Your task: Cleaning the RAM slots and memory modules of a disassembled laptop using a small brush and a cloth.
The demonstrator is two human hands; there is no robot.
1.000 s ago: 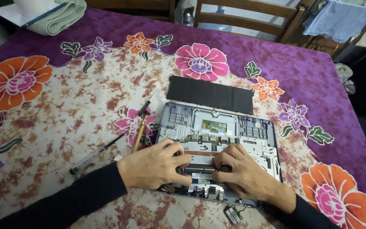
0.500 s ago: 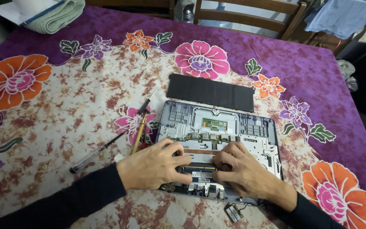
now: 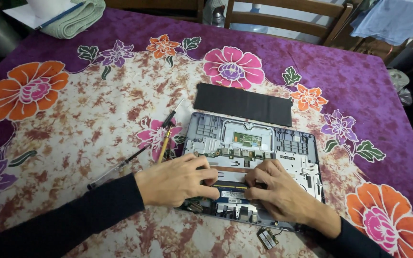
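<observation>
An opened laptop base (image 3: 292,148) lies on the flowered tablecloth, its inner frame and circuit board exposed. My left hand (image 3: 175,180) rests on the near left part of the board, fingers curled onto a long thin component. My right hand (image 3: 283,193) presses the same strip from the right, fingertips almost meeting the left ones. A flat black battery pack (image 3: 243,103) lies just beyond the laptop base, apart from it. What the fingers pinch is hidden under them.
Screwdrivers (image 3: 167,135) and a clear-handled tool (image 3: 115,168) lie left of the laptop. A small loose part (image 3: 266,237) sits at the near edge. A folded green towel (image 3: 75,17) is at the far left. Wooden chairs (image 3: 283,16) stand behind the table.
Both hands stay on the board strip; their fingers have shifted only slightly. The view has drifted a little.
</observation>
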